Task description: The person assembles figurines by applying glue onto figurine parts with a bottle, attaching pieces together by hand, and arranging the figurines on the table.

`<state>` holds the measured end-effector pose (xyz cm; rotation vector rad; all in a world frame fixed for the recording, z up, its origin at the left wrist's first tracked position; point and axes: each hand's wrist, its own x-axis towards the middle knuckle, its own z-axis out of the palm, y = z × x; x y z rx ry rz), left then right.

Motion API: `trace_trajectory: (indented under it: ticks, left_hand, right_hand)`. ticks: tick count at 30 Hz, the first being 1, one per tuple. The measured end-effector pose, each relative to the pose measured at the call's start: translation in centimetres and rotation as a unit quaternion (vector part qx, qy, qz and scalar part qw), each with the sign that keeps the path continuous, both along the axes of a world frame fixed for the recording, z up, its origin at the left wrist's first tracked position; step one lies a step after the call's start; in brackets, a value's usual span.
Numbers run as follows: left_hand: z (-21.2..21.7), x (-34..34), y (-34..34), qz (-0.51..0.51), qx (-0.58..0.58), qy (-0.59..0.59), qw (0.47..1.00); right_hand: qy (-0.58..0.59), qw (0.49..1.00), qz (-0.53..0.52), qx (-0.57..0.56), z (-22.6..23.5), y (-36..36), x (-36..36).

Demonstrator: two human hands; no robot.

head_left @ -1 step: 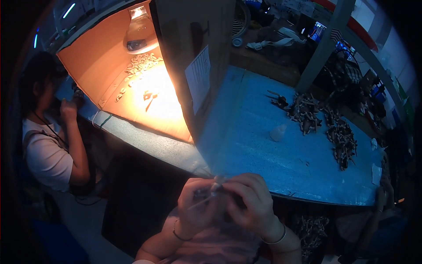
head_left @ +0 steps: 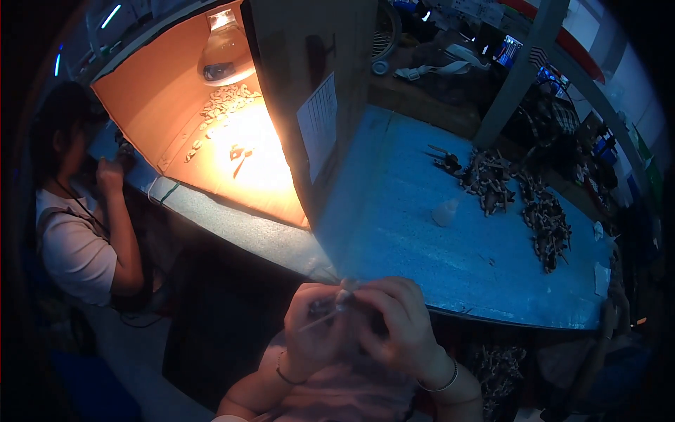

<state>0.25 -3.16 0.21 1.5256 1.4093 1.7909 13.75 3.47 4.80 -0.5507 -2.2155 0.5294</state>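
2 bare hands are brought together at the near edge of a blue tabletop [head_left: 394,246], where 1 small pale piece [head_left: 347,285] is pinched between the fingertips. The left hand [head_left: 304,327] is curled nearly closed about the piece; a thin pale stick [head_left: 318,322] is seen slanting across its palm side, beside a dark, blurred item [head_left: 322,307] that cannot be made out. The right hand [head_left: 402,320] is half curled, its thumb and fingertips drawn in to the same piece and a hollow left within its palm. Both hands are seen overlapping the table's front edge, near the corner of a cardboard box [head_left: 133,116].

On the left, movement is bounded by the box, whose tall side wall is raised just beyond the hands and hung with a printed sheet [head_left: 318,126]. Inside, 1 glowing bulb [head_left: 226,53] is hung above a heap of small curled pieces [head_left: 228,102] and a dark plier-like tool [head_left: 240,156]. To the right, a broad stretch of blue is left between the box wall and a small whitish bottle [head_left: 445,212]. Farther right, the far side is taken up by 2 heaps of dark and pale parts [head_left: 548,232], and the back corner is bounded by a grey post [head_left: 524,74]. At far left, another person [head_left: 77,246] is seen with a forearm raised.
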Motion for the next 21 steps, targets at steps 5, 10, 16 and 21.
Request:
trace_trajectory:
  ticks: [5,10,16,21]
  left_hand:
    - [0.0,1.0,0.0,-0.031,-0.088,-0.154,0.984]
    - [1.9,0.7,0.0,-0.074,-0.079,-0.03,0.994]
    - [2.3,-1.0,1.3,-0.152,-0.045,-0.024,0.987]
    - [2.5,-0.4,2.3,-0.157,-0.005,-0.022,0.987]
  right_hand:
    - [-0.029,0.998,-0.045,0.019,-1.5,-0.5,-0.3]
    - [0.018,0.997,-0.069,0.018,-2.9,0.9,0.4]
    - [0.254,0.861,0.143,-0.416,-4.6,1.4,1.9]
    - [0.29,0.806,0.25,-0.452,-4.4,1.3,2.3]
